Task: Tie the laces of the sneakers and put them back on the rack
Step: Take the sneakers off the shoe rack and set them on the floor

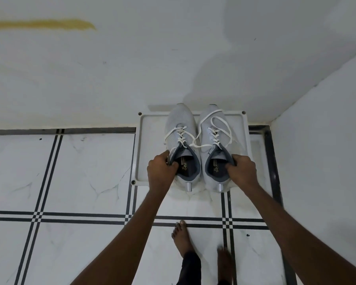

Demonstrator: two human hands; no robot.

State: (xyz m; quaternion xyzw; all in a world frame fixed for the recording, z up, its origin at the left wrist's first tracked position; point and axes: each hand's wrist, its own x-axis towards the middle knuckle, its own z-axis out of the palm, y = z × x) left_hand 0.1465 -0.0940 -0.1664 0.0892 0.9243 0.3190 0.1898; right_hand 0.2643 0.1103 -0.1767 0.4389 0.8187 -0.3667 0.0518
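Observation:
Two light grey sneakers stand side by side, toes toward the wall, on a low white rack tray (150, 130). My left hand (161, 170) grips the collar of the left sneaker (181, 124), thumb inside the opening. My right hand (243, 169) grips the collar of the right sneaker (211, 120) the same way. The white laces (195, 140) hang loose and untied, and one strand crosses from one shoe to the other. Both heels stick out past the tray's front edge.
The tray sits on the floor in a corner, against the back wall (173, 58) and near the right wall (327, 130). White floor tiles with black lines (70, 182) spread to the left. My bare feet (181, 239) stand just behind the shoes.

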